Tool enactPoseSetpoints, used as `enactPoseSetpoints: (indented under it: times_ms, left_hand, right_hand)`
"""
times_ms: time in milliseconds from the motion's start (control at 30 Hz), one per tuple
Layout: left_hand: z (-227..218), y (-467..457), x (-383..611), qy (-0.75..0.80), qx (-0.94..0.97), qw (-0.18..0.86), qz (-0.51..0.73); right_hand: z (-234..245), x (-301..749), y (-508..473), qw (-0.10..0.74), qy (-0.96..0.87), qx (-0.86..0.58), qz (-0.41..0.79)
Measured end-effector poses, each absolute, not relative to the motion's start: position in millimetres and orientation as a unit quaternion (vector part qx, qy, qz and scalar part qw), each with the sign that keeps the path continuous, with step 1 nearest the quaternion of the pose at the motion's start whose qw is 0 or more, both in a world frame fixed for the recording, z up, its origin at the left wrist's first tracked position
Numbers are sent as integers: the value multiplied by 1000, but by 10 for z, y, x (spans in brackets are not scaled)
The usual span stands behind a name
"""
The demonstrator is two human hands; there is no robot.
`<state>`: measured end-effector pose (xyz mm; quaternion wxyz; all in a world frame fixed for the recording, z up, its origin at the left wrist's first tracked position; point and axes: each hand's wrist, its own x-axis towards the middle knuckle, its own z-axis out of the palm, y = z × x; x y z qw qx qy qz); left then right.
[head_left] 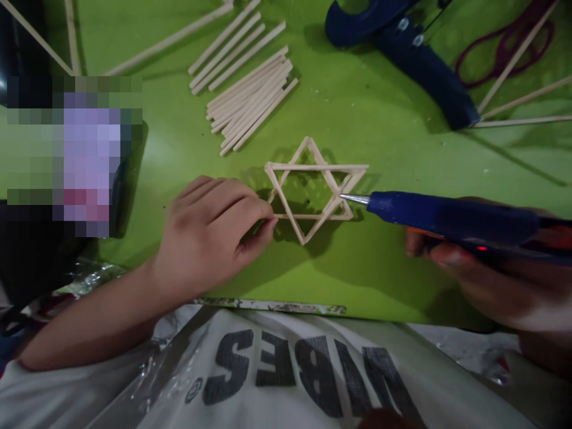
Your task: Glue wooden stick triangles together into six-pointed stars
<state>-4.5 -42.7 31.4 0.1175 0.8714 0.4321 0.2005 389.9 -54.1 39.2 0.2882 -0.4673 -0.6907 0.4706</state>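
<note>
Now left hand [210, 232] pinching star [313, 168] at left corner; right hand [491, 280] clamping glue gun [447, 214], nozzle touching star's right; shirt [313, 369] reading "VIBES".

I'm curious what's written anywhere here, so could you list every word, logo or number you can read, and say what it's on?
"VIBES": big dark letters on the white shirt, seen upside down.
The small round mark beside that word: too small to read.
The pixelated patch at left: unreadable.
No writing visible on the glue gun or the stick star.

Upside-down "VIBES" on the white shirt [286, 333]
</note>
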Motion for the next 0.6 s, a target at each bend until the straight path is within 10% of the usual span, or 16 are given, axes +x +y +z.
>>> enactPoseSetpoints:
  times_ms: [600]
  left_hand:
    - [268, -445, -32, 431, 869, 102, 221]
  right_hand:
    - [281, 3949, -600, 295, -702, -487, 429]
